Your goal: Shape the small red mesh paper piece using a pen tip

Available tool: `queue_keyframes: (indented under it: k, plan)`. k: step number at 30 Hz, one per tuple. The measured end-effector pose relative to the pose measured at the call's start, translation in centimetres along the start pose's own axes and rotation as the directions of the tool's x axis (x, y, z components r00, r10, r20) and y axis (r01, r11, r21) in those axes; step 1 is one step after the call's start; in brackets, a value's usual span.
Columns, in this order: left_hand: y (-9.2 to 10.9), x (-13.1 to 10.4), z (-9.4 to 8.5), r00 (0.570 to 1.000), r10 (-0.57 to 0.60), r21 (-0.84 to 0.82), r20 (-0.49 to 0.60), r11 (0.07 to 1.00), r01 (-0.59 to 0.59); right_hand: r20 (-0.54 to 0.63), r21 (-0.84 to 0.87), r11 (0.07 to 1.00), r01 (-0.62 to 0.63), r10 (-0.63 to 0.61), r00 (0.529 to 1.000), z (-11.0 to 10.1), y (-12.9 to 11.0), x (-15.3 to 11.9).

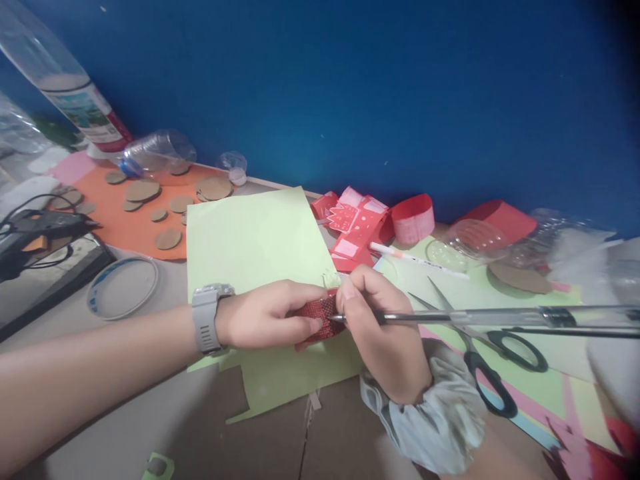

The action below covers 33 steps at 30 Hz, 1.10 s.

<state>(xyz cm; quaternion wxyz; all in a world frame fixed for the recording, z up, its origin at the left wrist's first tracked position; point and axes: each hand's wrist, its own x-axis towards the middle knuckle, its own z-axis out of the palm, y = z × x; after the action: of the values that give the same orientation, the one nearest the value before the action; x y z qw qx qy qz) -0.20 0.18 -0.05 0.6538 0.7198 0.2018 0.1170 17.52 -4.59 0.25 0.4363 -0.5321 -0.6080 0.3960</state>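
Red with dark little marks, the small piece (316,309) sits between the two hands, above the green paper (250,240). The left hand (265,313) has it pinched, thumb below and pointer finger above, so this hand is the nearer one. From the right hand's grip, the small piece is just to the left. Its long side seems to go across with a small slant, up toward the right, but fingers hide part of it. The right hand (387,353) is closed around a pen (450,318). The pen lies nearly flat from side to side, its tip pointing left at the small piece and looking like it touches. Scissors (471,363) lie to the right, partly behind the pen.
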Motion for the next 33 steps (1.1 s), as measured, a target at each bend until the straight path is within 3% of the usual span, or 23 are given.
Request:
queue_keyframes:
  k: [19,29,33]
  plan:
    - [-0.09,0.05,0.11,0.998,0.055,-0.026,-0.022,0.998,-0.056,0.012,0.036,0.999,-0.002,0.002,1.0,-0.18,0.09,-0.3]
    - [-0.03,-0.01,-0.02,0.999,-0.018,0.048,-0.038,0.999,0.02,0.033,-0.001,1.0,-0.013,0.013,0.999,-0.25,0.09,-0.26]
    - [0.12,0.08,-0.03,0.998,0.03,0.056,-0.052,0.998,-0.027,0.03,-0.004,1.0,-0.02,0.02,0.999,-0.26,-0.04,-0.16]
